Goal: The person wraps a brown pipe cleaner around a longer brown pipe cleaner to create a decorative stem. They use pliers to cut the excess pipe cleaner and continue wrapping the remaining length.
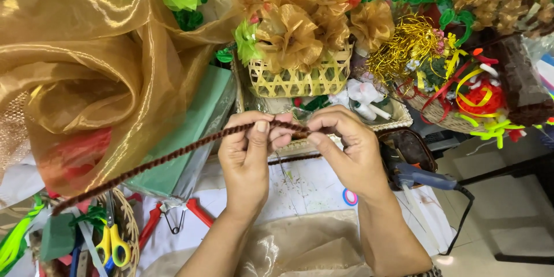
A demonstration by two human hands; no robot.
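Observation:
My left hand [248, 156] and my right hand [346, 150] are raised over a cluttered craft table, side by side. Both pinch a long dark brown fuzzy wire stem [173, 154] between thumb and fingers. From my hands the stem runs down to the left, as far as a wicker basket [131, 225]. A short end of it shows between the two hands. A second thin dark wire [294, 158] lies below my hands on the white paper.
Sheer gold fabric [86, 69] billows at left over a green foam block [190, 133]. A woven basket of gold fabric flowers [300, 78] stands behind my hands. Yellow-handled scissors [112, 245], red pliers [196, 210], a blue glue gun [424, 178] and a ribbon-filled basket [461, 104] surround the work area.

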